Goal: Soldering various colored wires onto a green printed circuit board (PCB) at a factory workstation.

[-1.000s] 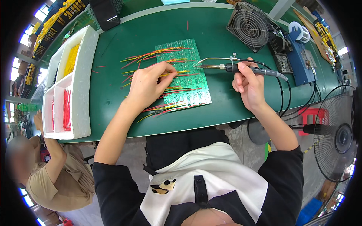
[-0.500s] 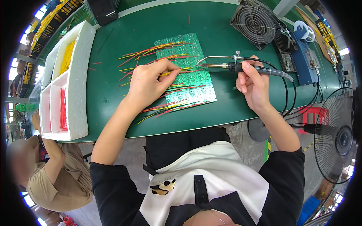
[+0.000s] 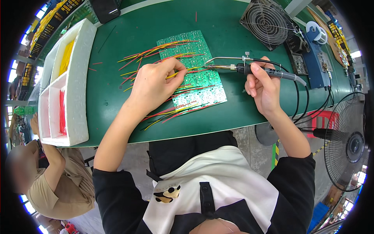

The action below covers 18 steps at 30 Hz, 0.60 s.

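Observation:
A green circuit board panel (image 3: pixel 200 80) lies on the table, with red, yellow and black wires (image 3: pixel 156 48) in rows across it, their loose ends off its left side. My left hand (image 3: pixel 156 82) is closed over the panel's left part, thumb and forefinger pinching a yellow wire (image 3: pixel 171 75). From the right, my right hand (image 3: pixel 265 87) grips a soldering iron (image 3: pixel 259 71) by its dark handle. Its tip, with a thin curved metal guide tube (image 3: pixel 226 58) above it, meets the board near the pinched wire's end; the exact contact is too small to tell.
At left stands a white foam box (image 3: pixel 80 113) with yellow and red wires in compartments. A square fan (image 3: pixel 267 23), a blue unit (image 3: pixel 313 58) and a solder spool (image 3: pixel 317 33) stand at right, cables trailing. A person (image 3: pixel 58 183) sits at lower left; a floor fan (image 3: pixel 346 144) stands right.
The view has turned slightly, shifting the panel and foam box a little in the picture. Both hands keep their grips, and the iron's tip stays at nearly the same spot on the board.

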### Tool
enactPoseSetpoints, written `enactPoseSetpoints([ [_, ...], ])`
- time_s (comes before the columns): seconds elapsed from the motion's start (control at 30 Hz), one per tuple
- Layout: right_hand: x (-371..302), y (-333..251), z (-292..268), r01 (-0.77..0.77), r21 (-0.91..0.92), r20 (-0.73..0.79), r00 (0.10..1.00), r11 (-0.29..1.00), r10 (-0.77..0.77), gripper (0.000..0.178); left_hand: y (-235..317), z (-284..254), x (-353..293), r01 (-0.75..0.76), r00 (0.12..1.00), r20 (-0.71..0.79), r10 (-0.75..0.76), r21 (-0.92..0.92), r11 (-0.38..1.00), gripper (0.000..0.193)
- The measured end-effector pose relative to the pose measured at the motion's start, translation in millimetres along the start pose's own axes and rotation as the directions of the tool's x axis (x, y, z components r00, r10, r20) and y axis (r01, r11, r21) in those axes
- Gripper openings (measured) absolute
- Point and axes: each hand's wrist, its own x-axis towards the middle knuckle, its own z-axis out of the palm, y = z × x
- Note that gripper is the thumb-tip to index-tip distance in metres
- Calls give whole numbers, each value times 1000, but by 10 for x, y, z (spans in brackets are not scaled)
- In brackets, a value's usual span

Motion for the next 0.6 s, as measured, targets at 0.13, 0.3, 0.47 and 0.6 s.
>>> enactPoseSetpoints([
  [0.13,9,9,-16,-3,-7,-4,1000,1000,3,13,-23,21,4,-4,1000,-2,4,-9,1000,6],
  [0.3,6,2,1,7,-12,5,1000,1000,-7,14,-24,24,-4,-5,1000,-21,4,-16,1000,6],
  [0.47,18,4,5,-4,-34,1,1000,999,4,15,-22,14,8,-9,1000,-8,9,-7,1000,6],
  [0.6,-1,4,14,12,-55,-14,1000,998,-13,16,-13,24,-3,-16,1000,-17,16,-13,1000,6],
])
